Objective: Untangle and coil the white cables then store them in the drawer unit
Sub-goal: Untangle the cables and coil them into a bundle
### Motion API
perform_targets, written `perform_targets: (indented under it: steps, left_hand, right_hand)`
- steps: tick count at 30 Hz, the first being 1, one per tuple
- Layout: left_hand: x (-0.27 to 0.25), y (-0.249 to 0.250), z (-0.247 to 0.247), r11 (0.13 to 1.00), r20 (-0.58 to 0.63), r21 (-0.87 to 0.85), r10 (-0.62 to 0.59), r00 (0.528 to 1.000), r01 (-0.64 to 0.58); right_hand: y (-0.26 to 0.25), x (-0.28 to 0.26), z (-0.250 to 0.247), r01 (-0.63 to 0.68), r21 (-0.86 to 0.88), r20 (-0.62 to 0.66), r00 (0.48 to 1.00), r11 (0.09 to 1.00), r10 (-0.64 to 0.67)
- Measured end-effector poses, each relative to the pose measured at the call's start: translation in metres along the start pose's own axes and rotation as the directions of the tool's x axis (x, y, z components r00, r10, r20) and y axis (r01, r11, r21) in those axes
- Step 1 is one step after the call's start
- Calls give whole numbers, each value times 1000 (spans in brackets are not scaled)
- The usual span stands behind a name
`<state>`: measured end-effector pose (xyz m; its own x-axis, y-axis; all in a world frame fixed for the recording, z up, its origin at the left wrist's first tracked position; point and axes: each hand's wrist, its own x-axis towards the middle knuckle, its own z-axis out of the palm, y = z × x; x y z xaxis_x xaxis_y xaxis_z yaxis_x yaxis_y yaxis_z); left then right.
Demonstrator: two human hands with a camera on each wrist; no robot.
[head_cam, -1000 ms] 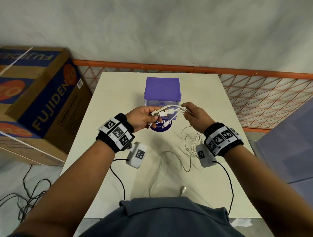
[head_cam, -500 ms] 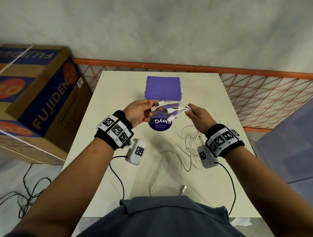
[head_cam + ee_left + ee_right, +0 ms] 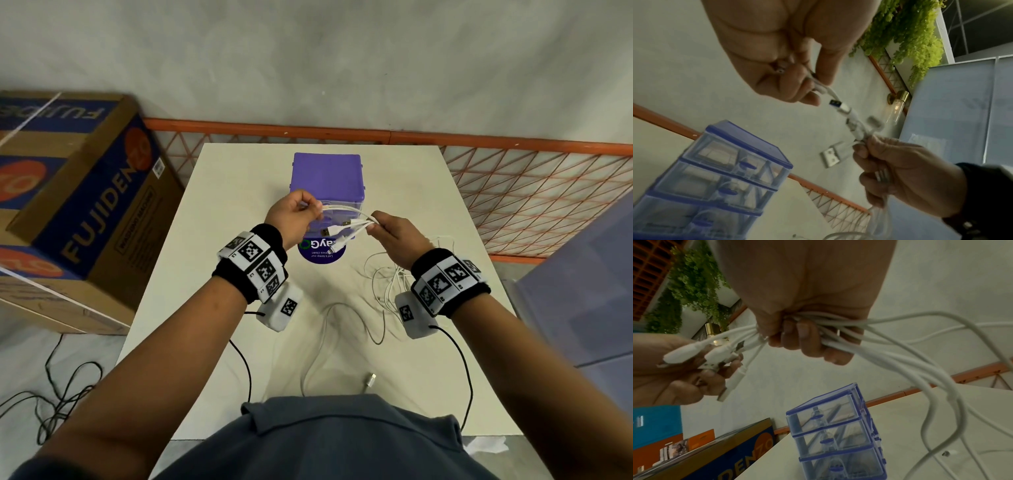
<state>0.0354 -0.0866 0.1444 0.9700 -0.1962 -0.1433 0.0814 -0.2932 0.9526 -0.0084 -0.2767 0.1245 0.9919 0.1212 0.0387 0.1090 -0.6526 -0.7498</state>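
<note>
Several white cables (image 3: 346, 224) (image 3: 885, 344) stretch between my two hands above the table. My right hand (image 3: 394, 233) (image 3: 809, 340) grips the bundle in its fist, and the strands trail down to a loose tangle (image 3: 390, 281) on the table. My left hand (image 3: 301, 216) (image 3: 805, 84) pinches one cable end just left of the bundle; other plugs (image 3: 830, 155) (image 3: 723, 353) stick out free between the hands. The purple drawer unit (image 3: 327, 178) (image 3: 719, 175) (image 3: 834, 434) stands just beyond the hands with its three clear drawers closed.
A cream table (image 3: 239, 192) carries a purple round sticker (image 3: 320, 251) and a loose plug (image 3: 370, 379) near its front edge. A large cardboard box (image 3: 75, 212) stands left of the table. An orange mesh rail (image 3: 513, 192) runs behind and to the right.
Both hands have risen and drawn apart; my left hand has pulled one cable end out to the left, away from the bundle in my right hand.
</note>
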Motion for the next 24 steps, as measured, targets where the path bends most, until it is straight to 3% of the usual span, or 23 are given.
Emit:
perform_targets:
  steps: [3, 8, 10, 13, 15, 18, 20, 22, 24]
  left_hand:
    - [4, 1, 3, 974, -85, -205, -112, 990, 93]
    - [3, 10, 0, 821, -71, -544, -253, 965, 175]
    - [7, 7, -5, 861, -48, -472, -240, 970, 189]
    - [9, -3, -4, 978, -3, -110, -180, 984, 178]
    - [6, -9, 2, 997, -61, 30, -65, 996, 67]
    - [-4, -12, 12, 982, -196, 145, 145, 970, -118]
    - [-9, -14, 19, 976, -110, 113, 197, 974, -185]
    - [-15, -14, 25, 977, 34, 116, 178, 983, -181]
    - [-18, -14, 30, 971, 98, 159, 163, 982, -177]
  right_hand:
    - [-2, 1, 1, -9, -3, 3, 1000, 1000, 9]
    - [-1, 1, 3, -18, 4, 19, 1000, 1000, 18]
    - [-1, 2, 2, -22, 31, -1, 1000, 999, 22]
    - [-3, 3, -1, -14, 55, -11, 1000, 998, 14]
    - [-6, 3, -1, -9, 64, -12, 1000, 998, 9]
    - [-5, 5, 1, -6, 51, -36, 999, 999, 8]
    - [-3, 6, 2, -15, 40, -44, 999, 999, 17]
    - [-3, 7, 3, -17, 38, -50, 999, 999, 19]
    - [-5, 6, 3, -7, 73, -66, 998, 997, 12]
